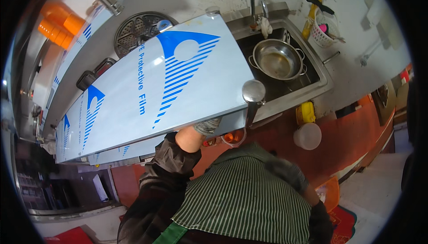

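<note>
My left hand [207,126], in a grey knitted glove, reaches in at the near edge of a steel table [205,83] covered with white film that bears blue stripes. The table's edge hides its fingers, so what they touch does not show. My right hand [287,172], in a dark glove, hangs low beside my striped apron [245,195]. Motion blurs its fingers, and I make out nothing in it. A round steel corner post [254,93] stands at the table's near right corner, just beyond my left hand.
Right of the table, a two-handled steel pan [277,61] holds some liquid in a sink [321,76] under a tap [258,3]. A yellow container [306,112] and a white bucket [307,136] stand on the red floor. Behind the table leans a round perforated plate [133,32].
</note>
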### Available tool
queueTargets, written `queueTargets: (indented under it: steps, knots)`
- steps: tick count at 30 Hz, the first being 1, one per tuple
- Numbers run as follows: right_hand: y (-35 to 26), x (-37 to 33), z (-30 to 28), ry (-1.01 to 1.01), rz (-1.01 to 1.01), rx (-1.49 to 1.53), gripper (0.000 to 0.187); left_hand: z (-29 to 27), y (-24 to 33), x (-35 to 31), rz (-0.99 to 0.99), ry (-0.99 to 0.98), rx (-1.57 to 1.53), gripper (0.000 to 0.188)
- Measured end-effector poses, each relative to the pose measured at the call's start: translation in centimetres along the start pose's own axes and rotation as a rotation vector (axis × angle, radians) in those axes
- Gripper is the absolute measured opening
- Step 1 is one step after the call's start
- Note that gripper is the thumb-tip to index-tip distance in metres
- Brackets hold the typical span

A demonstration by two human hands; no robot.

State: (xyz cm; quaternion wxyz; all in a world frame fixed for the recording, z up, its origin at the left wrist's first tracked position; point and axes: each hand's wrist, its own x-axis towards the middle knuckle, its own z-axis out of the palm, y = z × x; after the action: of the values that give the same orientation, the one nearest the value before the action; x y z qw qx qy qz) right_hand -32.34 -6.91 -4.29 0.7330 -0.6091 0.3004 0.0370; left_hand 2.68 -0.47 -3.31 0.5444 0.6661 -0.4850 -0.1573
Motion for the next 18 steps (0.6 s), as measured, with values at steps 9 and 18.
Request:
queueTargets:
  steps: [9, 18]
  knots:
    - [3.0, -0.4, -0.3, 0.226, -0.023, 0.238, 0.036, 2.9, 0.5, -1.1, 0.02, -0.001, 0.014, 0.057]
    - [4.7, 2.0, -4.3, 0.204, 0.063, 0.27, 0.055, 3.9, 0.6, -1.2, -0.004, 0.017, -0.01, 0.056]
